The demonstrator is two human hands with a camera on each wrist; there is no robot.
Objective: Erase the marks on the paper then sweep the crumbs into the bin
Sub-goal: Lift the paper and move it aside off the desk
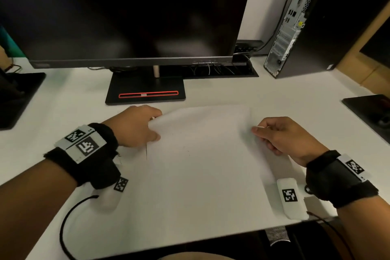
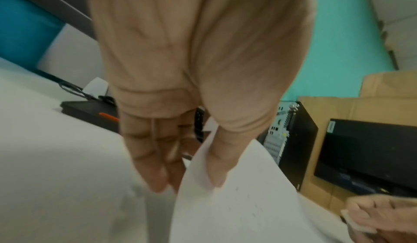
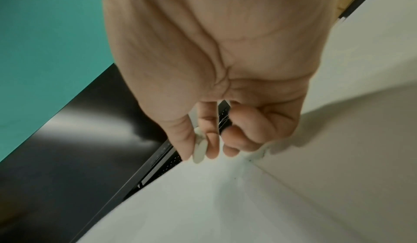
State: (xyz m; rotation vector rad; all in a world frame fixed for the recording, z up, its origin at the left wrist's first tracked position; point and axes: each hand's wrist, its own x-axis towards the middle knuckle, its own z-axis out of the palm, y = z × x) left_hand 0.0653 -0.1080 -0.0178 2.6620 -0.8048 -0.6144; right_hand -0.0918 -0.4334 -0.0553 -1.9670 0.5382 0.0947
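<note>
Paper point(image 1: 202, 150) looks nearly clean, faint specks left; my left hand point(image 1: 135, 125) pinches its lifted edge, my right hand point(image 1: 280, 136) pinches the eraser point(image 3: 199, 147), sweeping undone

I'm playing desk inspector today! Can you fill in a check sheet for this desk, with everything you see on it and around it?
Surface: white desk, looks clean.
Job's things: paper with a few tiny specks, left edge lifted; small white eraser; bin: nothing seen.
Clutter: monitor on its black stand, computer tower.
Grips: left hand pinches the paper's left edge; right hand pinches the eraser by the paper's right edge.
Cables: black wrist cord; wires behind the monitor.
Surroundings: teal wall, brown cardboard.
</note>
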